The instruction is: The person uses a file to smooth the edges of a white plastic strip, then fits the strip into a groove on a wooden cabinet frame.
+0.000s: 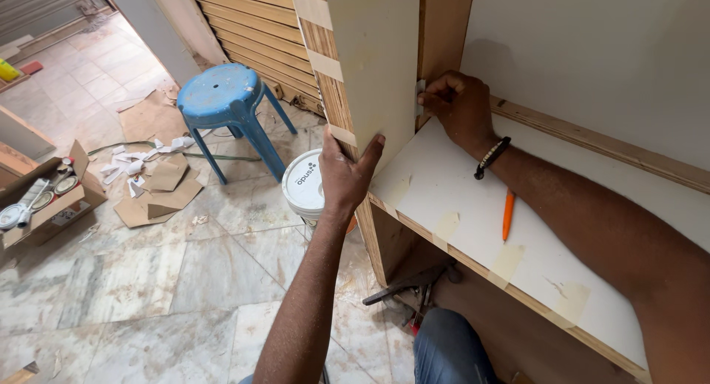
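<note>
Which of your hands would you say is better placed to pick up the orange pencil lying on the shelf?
Probably the right hand: it is over the white shelf where the orange pencil lies, while the left hand braces the upright panel.

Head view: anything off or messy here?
Yes. Torn cardboard scraps and white paper bits litter the floor by the blue stool. An orange pencil lies loose on the white shelf.
</note>
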